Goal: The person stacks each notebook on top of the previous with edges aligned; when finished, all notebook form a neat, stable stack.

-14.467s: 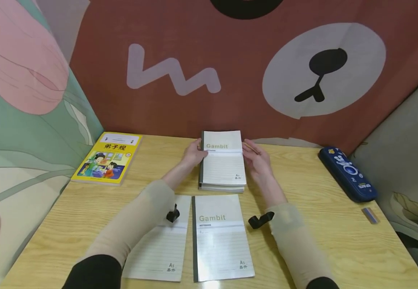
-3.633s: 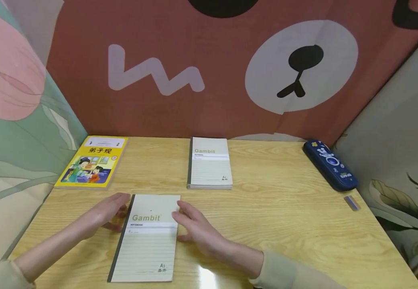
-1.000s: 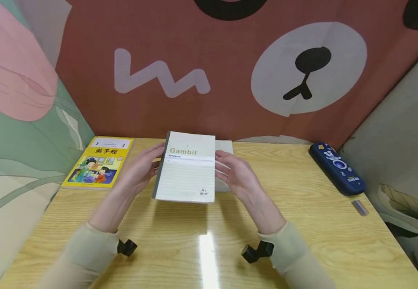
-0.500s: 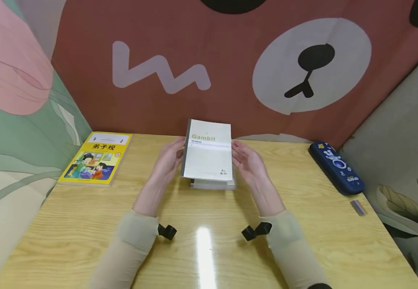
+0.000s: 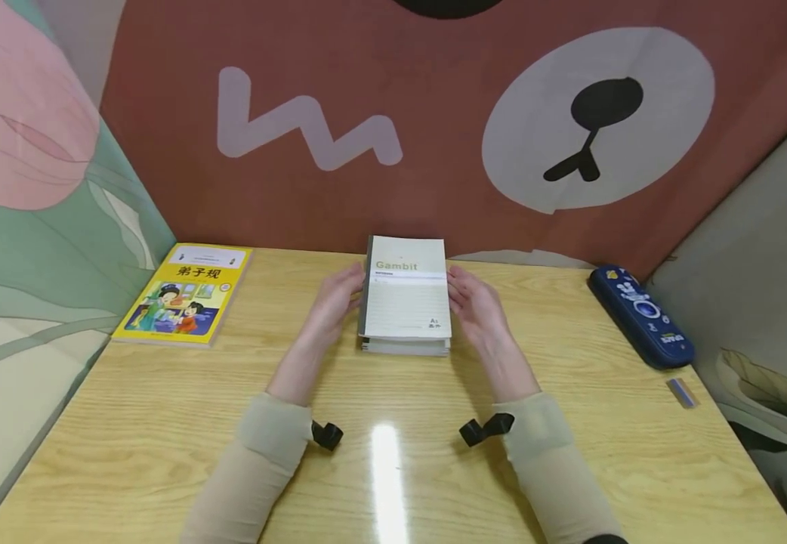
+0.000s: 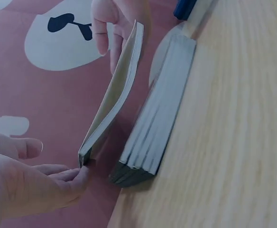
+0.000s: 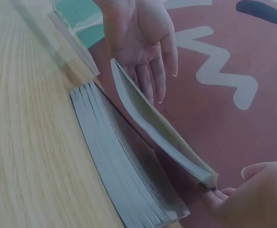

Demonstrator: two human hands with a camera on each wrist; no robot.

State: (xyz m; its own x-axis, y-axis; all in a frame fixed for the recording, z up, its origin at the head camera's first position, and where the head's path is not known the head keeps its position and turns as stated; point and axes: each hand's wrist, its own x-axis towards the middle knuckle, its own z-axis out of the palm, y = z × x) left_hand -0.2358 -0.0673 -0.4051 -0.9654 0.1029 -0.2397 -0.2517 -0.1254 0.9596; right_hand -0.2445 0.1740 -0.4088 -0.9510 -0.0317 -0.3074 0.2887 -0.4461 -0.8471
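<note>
A Gambit notebook (image 5: 407,291) with a dark spine is borne between my two hands, above a stack of similar notebooks (image 6: 162,104). A gap separates it from the stack in both wrist views, and it bows slightly. At the spine edge, my left hand (image 5: 335,298) supports it on extended fingertips, the thumb standing apart. My right hand (image 5: 478,302) does likewise at the opposite edge, its fingertips under the notebook's lower side in the right wrist view. Neither thumb presses on the cover.
At the left back lies a yellow picture book (image 5: 183,295). A blue pencil case (image 5: 641,317) rests near the right edge, with a small striped eraser (image 5: 682,393) in front of it. A bear-printed cloth (image 5: 298,204) rises behind the table.
The single notebook has been lifted from the front left and carried back over the stack. Over the last half second it has shifted slightly right and lined up more closely with the stack.
</note>
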